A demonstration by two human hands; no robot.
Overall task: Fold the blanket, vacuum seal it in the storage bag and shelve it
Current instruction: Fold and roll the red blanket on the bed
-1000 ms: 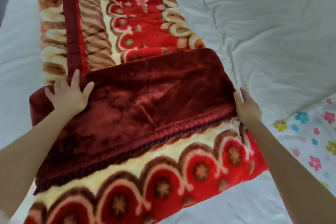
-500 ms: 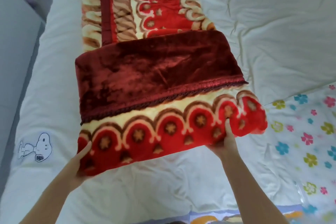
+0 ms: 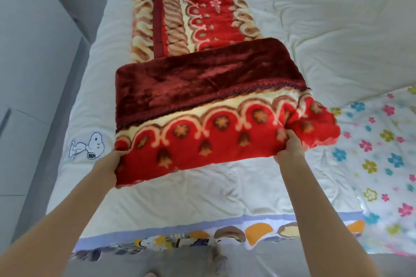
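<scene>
Blanket [image 3: 209,101] is mid-fold on the bed [image 3: 337,36]: left hand [image 3: 110,162] and right hand [image 3: 290,148] each grip the thick rolled near end, fingers curled under it and mostly hidden, thumbs on top. Beyond the fingers, the rest stretches away as a long flat strip. To do this step well, I'd keep both ends level and turn the roll over squarely so the edges stack. Right of the right hand lies a flowered storage bag [image 3: 382,155], flat; looks like nothing's in it, but can't say for sure.
</scene>
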